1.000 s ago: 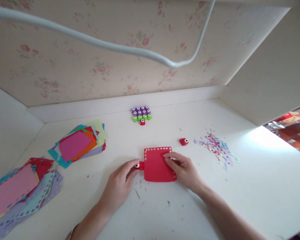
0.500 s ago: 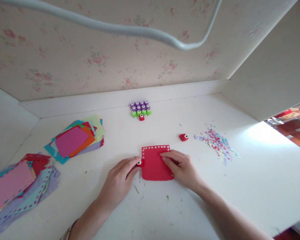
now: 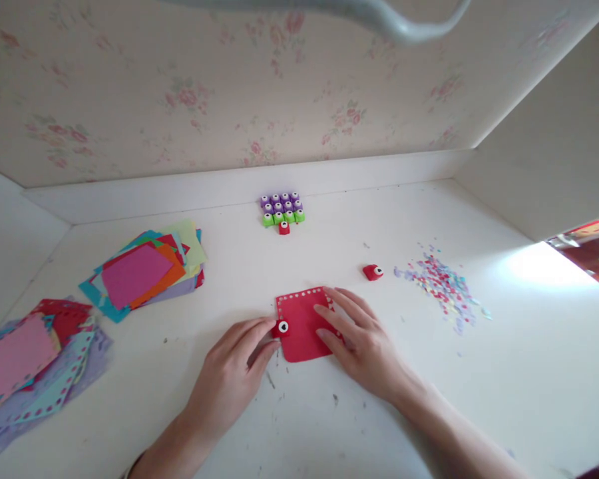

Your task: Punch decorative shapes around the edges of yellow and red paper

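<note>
A red sheet of paper (image 3: 302, 332) lies on the white table, with small punched shapes along its top edge and part of its sides. At its left edge sits a red craft punch (image 3: 281, 328) with a white, dark-marked button. The fingers and thumb of my left hand (image 3: 234, 362) are closed around the punch's left side. My right hand (image 3: 362, 336) rests on the right part of the sheet, fingers spread, covering most of that edge. A second red craft punch (image 3: 373, 271) stands apart, beyond my right hand.
Purple and green craft punches (image 3: 283, 207) stand in rows near the wall, a red one before them. Coloured paper sheets (image 3: 140, 273) are stacked at left, with punched sheets (image 3: 34, 366) nearer. Paper confetti (image 3: 442, 283) is scattered at right. A pale cable-like bar (image 3: 404, 26) crosses above.
My right fingers have gone from a pinch to spread flat on the sheet. The sheet has turned slightly, and the punch sits further over its left edge. The camera view has shifted.
</note>
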Motion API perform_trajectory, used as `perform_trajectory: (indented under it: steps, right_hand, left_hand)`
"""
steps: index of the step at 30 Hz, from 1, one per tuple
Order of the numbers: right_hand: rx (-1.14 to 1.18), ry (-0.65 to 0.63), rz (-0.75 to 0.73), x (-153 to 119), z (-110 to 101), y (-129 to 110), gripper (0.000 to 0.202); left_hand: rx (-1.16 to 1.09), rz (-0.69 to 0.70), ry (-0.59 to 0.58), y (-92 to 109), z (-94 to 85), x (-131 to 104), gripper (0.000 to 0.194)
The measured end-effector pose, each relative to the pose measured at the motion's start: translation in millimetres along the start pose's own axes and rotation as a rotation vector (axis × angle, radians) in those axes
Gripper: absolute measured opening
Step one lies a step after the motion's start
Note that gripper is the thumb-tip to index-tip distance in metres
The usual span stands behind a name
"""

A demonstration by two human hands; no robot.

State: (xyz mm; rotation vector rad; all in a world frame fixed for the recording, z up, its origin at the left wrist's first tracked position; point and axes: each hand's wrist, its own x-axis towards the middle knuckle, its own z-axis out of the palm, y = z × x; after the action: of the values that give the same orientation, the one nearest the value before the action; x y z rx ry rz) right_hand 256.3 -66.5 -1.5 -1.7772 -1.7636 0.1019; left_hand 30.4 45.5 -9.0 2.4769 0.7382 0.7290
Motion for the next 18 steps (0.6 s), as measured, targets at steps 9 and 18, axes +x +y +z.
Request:
perform_trajectory:
  steps: [9,18]
  right_hand:
    - [-0.082,-0.193,-0.045,1.7,-0.3,-0.5,0.030]
    - [-0.072,-0.191,-0.041,4.1,-0.8,-0.5,0.027]
  left_hand:
    - [-0.009,-0.026,-0.029,-0.6,-1.3,3.5,0.027]
    - [0.001,-0.035,-0.046,-1.7,-1.9,5.3,0.024]
